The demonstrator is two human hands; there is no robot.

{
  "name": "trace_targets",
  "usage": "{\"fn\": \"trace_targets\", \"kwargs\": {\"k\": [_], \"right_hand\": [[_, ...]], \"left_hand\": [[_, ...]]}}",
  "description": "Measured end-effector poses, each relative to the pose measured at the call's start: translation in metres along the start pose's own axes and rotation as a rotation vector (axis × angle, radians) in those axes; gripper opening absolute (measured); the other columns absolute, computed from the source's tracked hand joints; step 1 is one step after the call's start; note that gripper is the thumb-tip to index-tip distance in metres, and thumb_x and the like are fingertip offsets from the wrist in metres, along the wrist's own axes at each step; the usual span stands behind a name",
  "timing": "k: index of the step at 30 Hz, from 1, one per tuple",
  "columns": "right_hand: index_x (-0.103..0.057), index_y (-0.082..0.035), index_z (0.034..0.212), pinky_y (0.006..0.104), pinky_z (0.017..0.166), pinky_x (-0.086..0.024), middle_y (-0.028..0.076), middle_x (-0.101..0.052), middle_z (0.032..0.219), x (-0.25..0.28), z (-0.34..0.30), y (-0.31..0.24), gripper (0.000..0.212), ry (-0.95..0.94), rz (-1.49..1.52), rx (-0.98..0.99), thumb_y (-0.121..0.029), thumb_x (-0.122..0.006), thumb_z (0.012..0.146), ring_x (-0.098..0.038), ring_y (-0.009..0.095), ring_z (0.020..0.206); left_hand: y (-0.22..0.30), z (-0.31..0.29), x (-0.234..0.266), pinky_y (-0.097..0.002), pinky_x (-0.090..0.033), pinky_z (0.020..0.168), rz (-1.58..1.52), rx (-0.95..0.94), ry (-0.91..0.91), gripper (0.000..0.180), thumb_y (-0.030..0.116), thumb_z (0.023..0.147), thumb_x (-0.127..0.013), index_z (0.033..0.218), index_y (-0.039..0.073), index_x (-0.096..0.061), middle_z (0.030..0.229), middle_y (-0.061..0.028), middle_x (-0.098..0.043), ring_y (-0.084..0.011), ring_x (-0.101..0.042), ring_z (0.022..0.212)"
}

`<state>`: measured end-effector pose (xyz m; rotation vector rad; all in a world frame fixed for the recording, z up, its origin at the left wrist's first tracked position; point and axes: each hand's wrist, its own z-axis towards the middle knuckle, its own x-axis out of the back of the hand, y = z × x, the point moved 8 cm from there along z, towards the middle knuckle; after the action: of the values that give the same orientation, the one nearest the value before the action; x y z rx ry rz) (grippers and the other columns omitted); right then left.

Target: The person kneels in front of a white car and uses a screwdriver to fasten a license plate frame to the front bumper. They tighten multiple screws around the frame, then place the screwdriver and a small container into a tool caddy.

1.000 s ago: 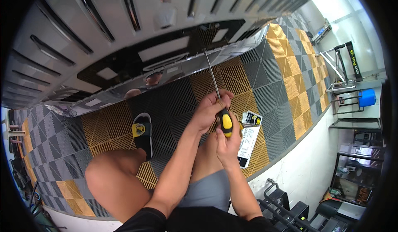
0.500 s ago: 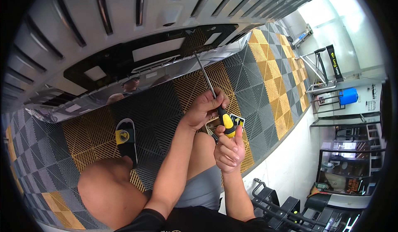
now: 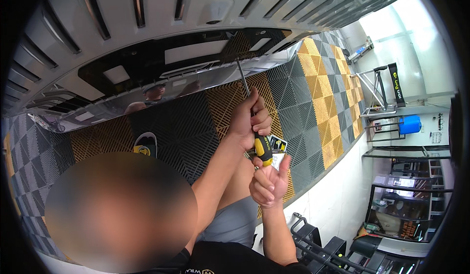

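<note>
A long screwdriver (image 3: 263, 148) with a yellow-and-black handle slants up to the lower edge of a black grille panel (image 3: 147, 61) on a white car's front. Its metal shaft ends at that edge; what the tip touches is too small to make out. My left hand (image 3: 248, 117) is closed around the shaft where it meets the handle. My right hand (image 3: 269, 182) is at the butt of the handle, its curled fingers against the end and the thumb sticking up apart. Behind the handle lies a small black-and-yellow packet (image 3: 278, 143), partly hidden.
Ribbed grey and yellow floor tiles (image 3: 313, 88) run under the car. A glossy lower bumper (image 3: 171, 90) reflects a person. A metal stand (image 3: 374, 95), a blue container (image 3: 410, 124) and black wheeled equipment (image 3: 318, 244) stand to the right. A blurred patch hides the lower left.
My left hand has closed more fully around the screwdriver, its thumb now along the shaft. The right hand's thumb has moved away from the handle. The view has shifted slightly.
</note>
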<state>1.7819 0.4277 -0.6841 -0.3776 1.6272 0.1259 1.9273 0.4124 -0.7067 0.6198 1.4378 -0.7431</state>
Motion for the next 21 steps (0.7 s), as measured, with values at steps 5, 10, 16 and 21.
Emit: {"fn": "trace_targets", "kwargs": {"k": [5,10,16,21], "right_hand": [[-0.041,0.007,0.134,0.0245,0.041,-0.043,0.005,-0.048,0.074,0.003,0.005,0.003,0.065,0.147,0.215,0.012,-0.054,-0.036,0.110,-0.052,0.013,0.055],[-0.048,0.004,0.131,0.0266,0.048,-0.044,0.006,-0.059,0.078,0.019,-0.005,-0.037,0.034,0.732,-1.680,0.201,-0.019,-0.056,0.107,-0.058,0.015,0.058],[-0.050,0.003,0.130,0.0318,0.061,-0.051,0.011,-0.061,0.080,0.010,-0.004,-0.041,0.035,0.687,-1.785,0.705,-0.015,-0.061,0.102,-0.063,0.024,0.066],[-0.047,0.003,0.128,0.0263,0.044,-0.042,0.008,-0.053,0.075,0.022,-0.007,-0.011,0.070,0.290,-0.323,0.055,-0.062,-0.032,0.108,-0.052,0.016,0.055]], "left_hand": [[0.009,-0.002,-0.027,-0.0298,-0.038,0.049,-0.306,0.084,-0.587,0.052,0.050,0.113,-0.030,0.076,0.014,-0.041,0.050,0.0024,-0.032,-0.0120,-0.037,0.047],[0.016,-0.017,0.022,-0.0291,-0.047,0.059,0.528,-0.008,0.357,0.029,0.036,0.102,-0.066,0.094,0.010,-0.056,0.066,0.0003,-0.053,-0.0121,-0.051,0.056],[0.005,-0.011,0.017,-0.0259,-0.038,0.045,0.429,-0.138,0.406,0.030,0.037,0.099,-0.069,0.092,0.010,-0.056,0.059,0.0058,-0.042,-0.0074,-0.041,0.047],[-0.005,0.003,-0.012,-0.0258,-0.027,0.040,-0.235,0.089,-0.434,0.046,0.049,0.107,-0.050,0.084,0.009,-0.054,0.047,0.0087,-0.023,-0.0059,-0.026,0.039]]}}
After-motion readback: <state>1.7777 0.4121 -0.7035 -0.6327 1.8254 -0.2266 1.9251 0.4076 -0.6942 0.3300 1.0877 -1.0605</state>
